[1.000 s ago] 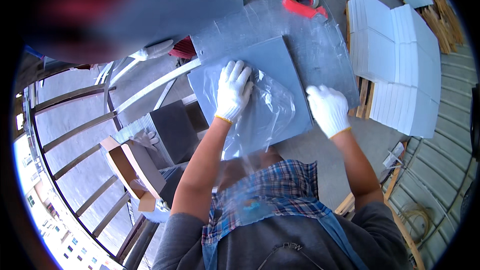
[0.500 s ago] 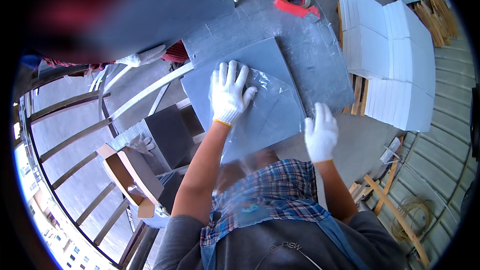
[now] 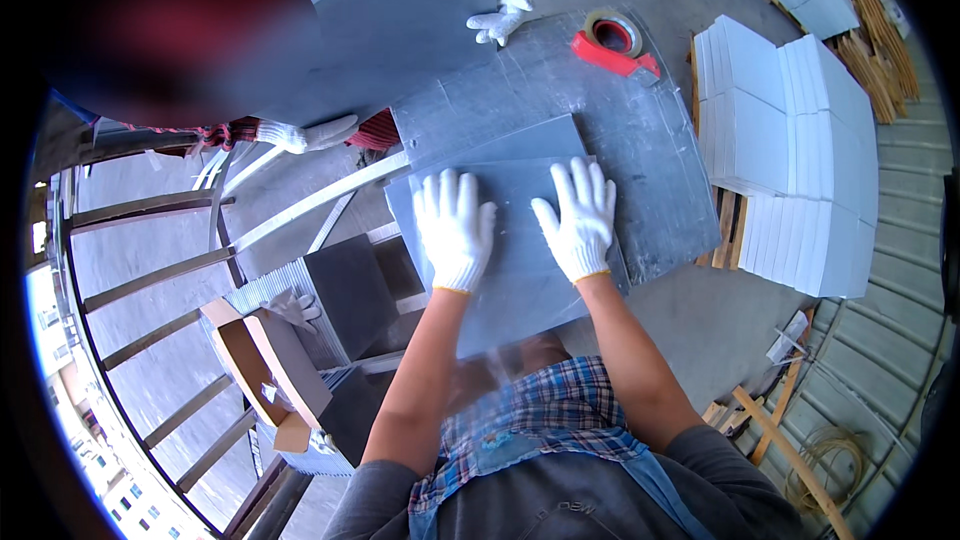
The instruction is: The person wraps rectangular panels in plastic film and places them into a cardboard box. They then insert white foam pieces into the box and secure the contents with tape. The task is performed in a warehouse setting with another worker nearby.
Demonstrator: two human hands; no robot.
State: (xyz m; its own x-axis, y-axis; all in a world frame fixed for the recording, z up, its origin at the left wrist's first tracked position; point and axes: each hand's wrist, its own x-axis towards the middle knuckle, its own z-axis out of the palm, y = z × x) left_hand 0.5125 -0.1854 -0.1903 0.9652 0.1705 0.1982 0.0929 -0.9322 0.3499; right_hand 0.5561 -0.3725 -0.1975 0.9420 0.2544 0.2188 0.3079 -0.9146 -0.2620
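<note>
My left hand (image 3: pixel 455 230), in a white knit glove, lies flat with fingers spread on a grey square panel (image 3: pixel 535 138). Level with it, my right hand (image 3: pixel 578 220), gloved the same way, also rests flat with its fingers apart. Under both palms a thin clear plastic film (image 3: pixel 520 285) covers much of the panel. The panel lies on a larger grey worktop (image 3: pixel 660 180). Toward the worktop's far right corner sits a red tape dispenser (image 3: pixel 615 60) with a roll of clear tape.
Across from me, a co-worker's gloved hands (image 3: pixel 500 12) hold a large grey panel (image 3: pixel 410 35). Stacks of white boards (image 3: pixel 790 140) stand on pallets at right. At left are an open cardboard box (image 3: pixel 285 360), stacked dark panels (image 3: pixel 350 295) and metal rails (image 3: pixel 160 275).
My right hand has come in from beside the panel's right edge onto the film. The film now lies flatter, without its bright folds. My left hand stays flat on the panel.
</note>
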